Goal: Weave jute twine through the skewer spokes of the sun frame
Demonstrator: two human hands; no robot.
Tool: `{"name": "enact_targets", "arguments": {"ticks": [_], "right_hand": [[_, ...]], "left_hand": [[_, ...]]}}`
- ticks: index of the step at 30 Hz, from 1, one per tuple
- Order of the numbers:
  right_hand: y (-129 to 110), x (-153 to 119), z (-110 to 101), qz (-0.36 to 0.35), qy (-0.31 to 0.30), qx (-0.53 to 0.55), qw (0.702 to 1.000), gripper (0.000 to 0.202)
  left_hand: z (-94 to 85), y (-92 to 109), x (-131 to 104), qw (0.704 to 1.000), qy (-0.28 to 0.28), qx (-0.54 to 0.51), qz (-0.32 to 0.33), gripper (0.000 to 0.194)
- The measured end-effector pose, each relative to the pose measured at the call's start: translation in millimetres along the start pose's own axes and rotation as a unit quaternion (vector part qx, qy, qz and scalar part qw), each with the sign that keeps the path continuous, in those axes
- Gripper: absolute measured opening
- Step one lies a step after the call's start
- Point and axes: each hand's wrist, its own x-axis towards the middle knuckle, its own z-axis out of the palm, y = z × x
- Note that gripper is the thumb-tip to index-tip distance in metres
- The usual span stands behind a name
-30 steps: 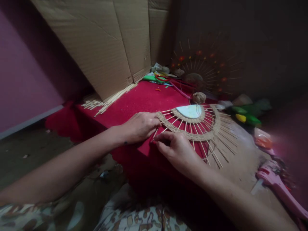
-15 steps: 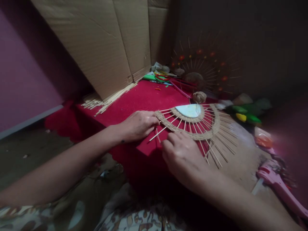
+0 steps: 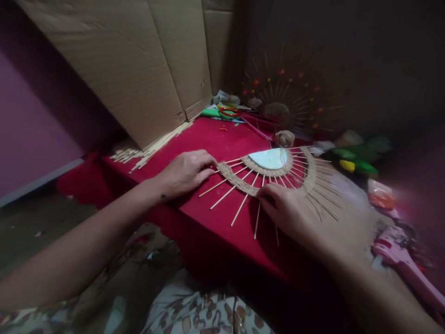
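A clear packet (image 3: 380,195) with something orange inside lies on the right. Red cloth (image 3: 208,134) covers the counter; cardboard (image 3: 139,60) stands far left, before a purple wall (image 3: 31,106). Between the hands, the stick-and-twine half-round (image 3: 239,182) lies long axis left to right, sticks fanning nearward. The right hand (image 3: 266,192) pinches its band; the left hand (image 3: 214,167), loosely curled, touches its left end, grip unclear.

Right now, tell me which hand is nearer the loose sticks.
Left. The left hand is right of the loose sticks; the right hand is much farther right.
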Motion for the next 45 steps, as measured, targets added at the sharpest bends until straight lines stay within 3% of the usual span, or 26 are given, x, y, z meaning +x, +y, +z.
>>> {"name": "enact_targets", "arguments": {"ticks": [3,6,10,13,17,21,24,30,36,45], "right_hand": [[5.1,-2.4,2.9,-0.013,0.021,0.045,0.999,0.011],[8.6,-4.2,4.6,-0.018,0.022,0.075,0.997,0.013],[8.6,-5.8,4.3,-0.029,0.013,0.109,0.994,0.013],[5.9,-6.0,1.1,-0.022,-0.005,0.122,0.992,0.013],[1.2,-5.0,-4.8,-0.007,-0.026,0.112,0.993,0.015],[-0.8,-3.6,-7.1,-0.003,-0.033,0.095,0.995,0.014],[0.8,-4.0,-6.2,-0.003,-0.030,0.084,0.996,0.015],[4.0,-9.6,-8.7,-0.016,-0.030,0.116,0.993,0.014],[2.3,-17.7,-13.3,0.003,-0.049,0.120,0.992,0.013],[-18.5,-42.7,-19.4,0.017,-0.060,0.174,0.983,0.012]], "left_hand": [[-4.8,-4.2,6.2,0.998,-0.002,0.022,-0.055,0.026],[-4.3,-8.1,12.9,0.994,-0.049,0.047,-0.081,0.028],[0.7,-14.3,20.5,0.993,-0.074,0.045,-0.077,0.027],[2.6,-12.6,22.9,0.994,-0.060,0.068,-0.058,0.028],[5.0,11.8,20.3,0.997,0.011,0.068,0.015,0.028],[15.1,46.2,18.1,0.992,-0.053,-0.029,0.111,0.022],[25.9,59.3,19.5,0.986,-0.103,-0.026,0.127,0.019],[34.6,67.0,17.3,0.987,-0.130,0.050,0.085,0.020],[34.9,91.5,13.0,0.973,-0.143,0.182,0.011,0.022],[38.8,91.4,11.6,0.981,-0.128,0.147,-0.025,0.024]]}}
